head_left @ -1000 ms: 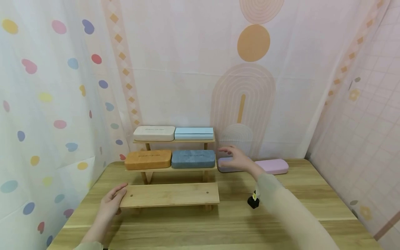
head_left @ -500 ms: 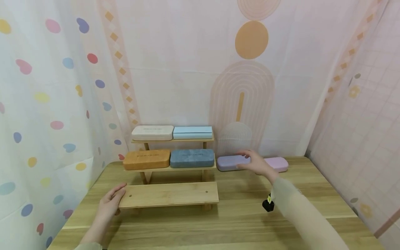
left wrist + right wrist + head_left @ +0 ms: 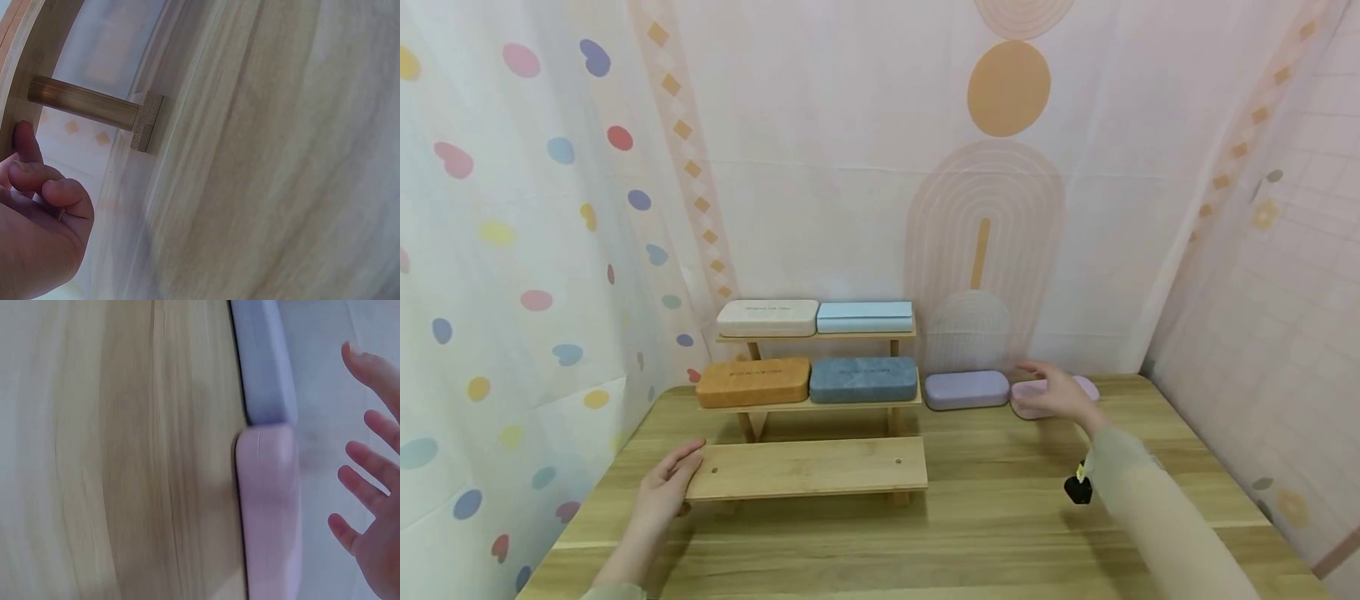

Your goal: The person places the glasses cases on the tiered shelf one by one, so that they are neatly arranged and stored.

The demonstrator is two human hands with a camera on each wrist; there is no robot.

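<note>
My left hand [image 3: 662,483] grips the left end of the low wooden shelf [image 3: 808,468] of a stepped stand. In the left wrist view, a fingertip lies against the board beside its round leg [image 3: 87,103], the other fingers curled. My right hand [image 3: 1060,396] hovers over the pink glasses case [image 3: 1087,387], partly covering it in the head view. Its fingers [image 3: 369,464] are spread and hold nothing in the right wrist view. A lavender glasses case [image 3: 967,390] lies end to end with the pink one on the table, closer to the stand.
The middle tier carries an orange case [image 3: 754,382] and a blue case [image 3: 863,380]. On the top tier sit a cream case [image 3: 767,318] and a light blue case [image 3: 865,317]. Behind the table [image 3: 985,533] hangs a patterned curtain [image 3: 820,167]. A small black object [image 3: 1078,490] shows below my right sleeve.
My right hand has moved right, from over the lavender case to over the pink case, uncovering the lavender one. The left hand stays at the shelf's end.
</note>
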